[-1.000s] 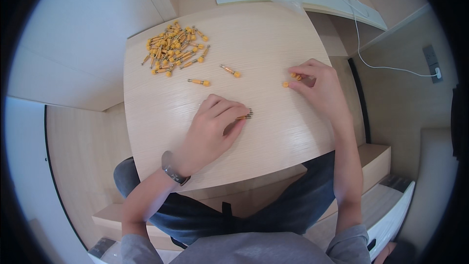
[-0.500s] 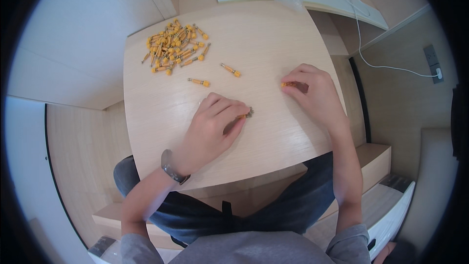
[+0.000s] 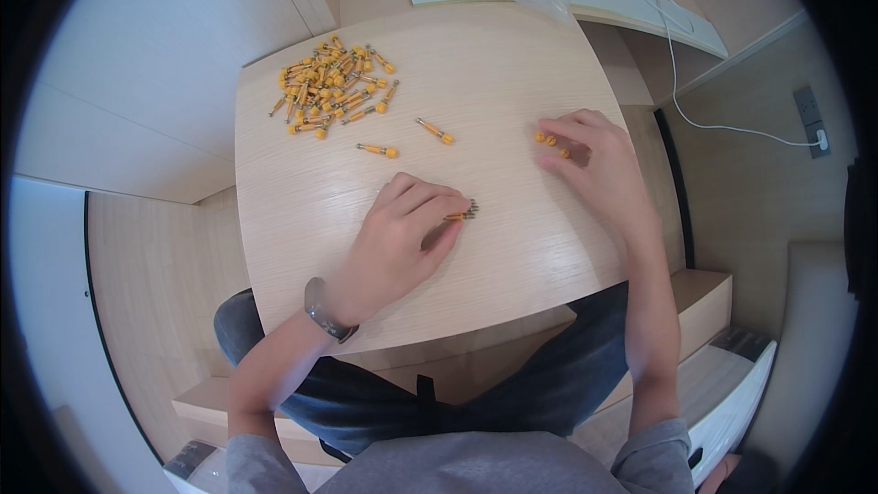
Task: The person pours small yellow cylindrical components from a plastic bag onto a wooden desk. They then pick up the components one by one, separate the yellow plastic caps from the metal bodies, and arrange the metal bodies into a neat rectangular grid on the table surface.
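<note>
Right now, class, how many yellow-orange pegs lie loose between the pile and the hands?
2: one peg just beyond the left hand, the other peg farther right, slightly farther off.

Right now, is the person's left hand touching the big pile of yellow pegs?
Apart. The head view shows a plain stretch of tabletop between the left hand and the pile of yellow pegs.

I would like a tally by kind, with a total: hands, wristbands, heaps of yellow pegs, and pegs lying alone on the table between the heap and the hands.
Left hand and right hand: 2
Wristband: 1
Heap of pegs: 1
Pegs lying alone: 2
Total: 6, with the heap as one. Pegs in the heap overlap too much to count.
</note>
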Demonstrator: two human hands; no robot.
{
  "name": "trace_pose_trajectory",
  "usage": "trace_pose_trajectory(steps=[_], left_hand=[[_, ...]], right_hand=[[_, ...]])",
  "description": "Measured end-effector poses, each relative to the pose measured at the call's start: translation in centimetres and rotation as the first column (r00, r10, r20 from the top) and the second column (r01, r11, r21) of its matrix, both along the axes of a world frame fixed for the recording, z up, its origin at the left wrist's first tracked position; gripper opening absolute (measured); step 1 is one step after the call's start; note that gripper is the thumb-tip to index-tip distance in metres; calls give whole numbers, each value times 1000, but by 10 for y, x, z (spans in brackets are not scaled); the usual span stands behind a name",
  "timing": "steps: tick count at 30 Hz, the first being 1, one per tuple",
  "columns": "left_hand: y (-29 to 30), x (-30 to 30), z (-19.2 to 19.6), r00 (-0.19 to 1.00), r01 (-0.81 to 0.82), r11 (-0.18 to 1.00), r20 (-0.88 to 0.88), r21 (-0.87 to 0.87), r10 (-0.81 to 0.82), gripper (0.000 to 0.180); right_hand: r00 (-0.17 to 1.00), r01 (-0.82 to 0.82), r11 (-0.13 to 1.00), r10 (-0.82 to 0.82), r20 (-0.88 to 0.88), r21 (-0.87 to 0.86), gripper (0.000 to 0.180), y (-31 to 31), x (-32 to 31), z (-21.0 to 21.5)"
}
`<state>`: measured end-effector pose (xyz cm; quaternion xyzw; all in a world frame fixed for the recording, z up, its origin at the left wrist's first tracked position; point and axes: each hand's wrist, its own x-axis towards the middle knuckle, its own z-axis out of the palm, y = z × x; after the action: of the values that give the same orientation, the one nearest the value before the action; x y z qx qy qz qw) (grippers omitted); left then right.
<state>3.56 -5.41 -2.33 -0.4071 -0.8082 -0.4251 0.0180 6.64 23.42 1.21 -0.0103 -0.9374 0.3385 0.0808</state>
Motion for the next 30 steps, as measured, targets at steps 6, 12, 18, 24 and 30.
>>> trace_pose_trajectory(steps=[6, 12, 18, 24, 30], left_hand=[[0, 1, -1, 1000, 1, 1000, -2, -7, -1, 26], [0, 1, -1, 1000, 0, 1000, -1, -16, 0, 26], [-3, -1, 4, 999, -4, 1000, 33, -22, 5, 28], [-40, -51, 17, 972, -229, 968, -81, -102, 221, 28], [-53, -70, 1, 962, -266, 948, -113, -174, 249, 19]], right_hand=[[997, 52, 995, -46, 68, -83, 33, 12, 5, -1], [997, 21, 995, -14, 76, -99, 28, 13, -4, -8], [999, 46, 993, -49, -23, -113, 28, 10, -8, -12], [978, 50, 997, -61, -199, -56, 26, 1, 1, -2], [982, -34, 995, 16, -187, -91, 22, -19, 8, 1]])
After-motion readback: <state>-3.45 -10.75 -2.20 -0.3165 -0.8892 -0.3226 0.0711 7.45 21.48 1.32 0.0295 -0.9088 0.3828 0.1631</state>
